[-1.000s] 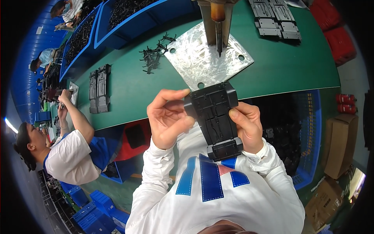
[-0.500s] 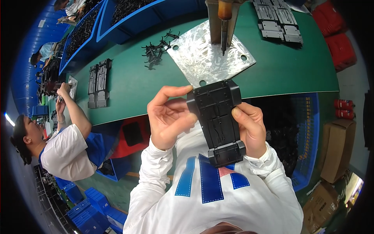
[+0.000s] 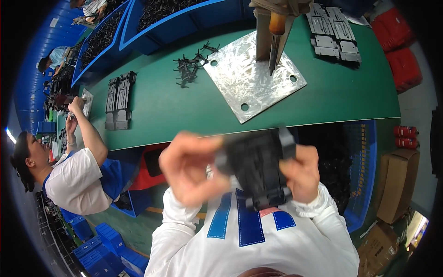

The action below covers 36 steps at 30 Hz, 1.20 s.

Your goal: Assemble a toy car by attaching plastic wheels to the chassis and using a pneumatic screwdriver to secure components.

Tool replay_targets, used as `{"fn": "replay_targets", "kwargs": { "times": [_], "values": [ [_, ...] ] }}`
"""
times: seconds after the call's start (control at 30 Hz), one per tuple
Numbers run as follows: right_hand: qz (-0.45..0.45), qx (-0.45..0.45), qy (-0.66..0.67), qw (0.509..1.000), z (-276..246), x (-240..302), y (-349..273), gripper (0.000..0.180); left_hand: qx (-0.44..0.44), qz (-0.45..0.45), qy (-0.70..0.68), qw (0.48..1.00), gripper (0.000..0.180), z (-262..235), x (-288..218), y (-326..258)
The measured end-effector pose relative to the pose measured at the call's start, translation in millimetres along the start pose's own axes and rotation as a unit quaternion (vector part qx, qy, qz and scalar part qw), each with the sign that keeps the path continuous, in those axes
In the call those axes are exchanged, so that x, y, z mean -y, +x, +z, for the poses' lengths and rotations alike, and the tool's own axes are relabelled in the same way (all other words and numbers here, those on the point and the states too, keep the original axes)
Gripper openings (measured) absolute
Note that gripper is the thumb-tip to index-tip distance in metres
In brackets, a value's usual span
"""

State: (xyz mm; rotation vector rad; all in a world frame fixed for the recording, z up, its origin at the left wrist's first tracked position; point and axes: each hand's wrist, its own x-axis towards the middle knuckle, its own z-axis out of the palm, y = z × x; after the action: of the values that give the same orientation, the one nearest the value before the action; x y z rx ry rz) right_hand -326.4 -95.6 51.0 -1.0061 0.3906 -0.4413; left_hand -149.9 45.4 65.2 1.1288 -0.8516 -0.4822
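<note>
Over my lap, just off the table's front edge, a black plastic toy-car chassis (image 3: 259,173) is held, smeared by motion. My right hand (image 3: 302,174) is closed on its right edge, thumb on the upper face. My left hand (image 3: 190,168) is blurred, with its thumb and fingers closed about the upper left corner. Beyond the chassis, a scratched metal plate (image 3: 230,78) with round holes lies on the green table (image 3: 161,108). Above that plate hangs an orange-handled tool (image 3: 277,24) with a pointed metal tip, mounted on an upright.
Small black forked parts (image 3: 188,69) lie left of the plate. Chassis pairs (image 3: 119,102) rest at left and more chassis (image 3: 334,34) at far right. Blue bins (image 3: 184,27) of black parts stand behind. A co-worker (image 3: 76,180) sits left. A blue crate (image 3: 362,175) stands below the table, right.
Both hands have brought the chassis down toward my body, away from the metal plate, and it is now blurred. My view has shifted slightly; the table things stay put.
</note>
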Motion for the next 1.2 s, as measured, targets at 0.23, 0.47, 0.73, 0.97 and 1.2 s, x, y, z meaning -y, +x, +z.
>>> {"fn": "replay_targets", "kwargs": {
  "times": [0.23,0.47,0.73,0.97,1.2],
  "values": [
    [-0.243,0.202,0.122,0.941,19.7,8.8,-1.1,0.028,0.218,0.160,-0.117,0.956,0.035,-2.1,-38.1,17.8],
    [-0.240,0.207,0.144,0.938,23.3,2.8,2.4,0.033,0.235,0.153,-0.128,0.951,0.035,-10.6,-37.4,15.2],
    [-0.238,0.219,0.122,0.938,28.3,1.4,15.8,0.030,0.225,0.158,-0.131,0.953,0.035,-20.5,-32.0,21.8],
    [-0.236,0.224,0.107,0.939,32.6,-7.6,27.3,0.028,0.201,0.162,-0.156,0.953,0.036,-32.8,-17.2,22.4],
    [-0.094,0.200,-0.106,0.970,32.1,2.4,45.3,0.025,0.071,0.142,-0.093,0.983,0.051,-56.1,0.8,17.4]
  ]
}}
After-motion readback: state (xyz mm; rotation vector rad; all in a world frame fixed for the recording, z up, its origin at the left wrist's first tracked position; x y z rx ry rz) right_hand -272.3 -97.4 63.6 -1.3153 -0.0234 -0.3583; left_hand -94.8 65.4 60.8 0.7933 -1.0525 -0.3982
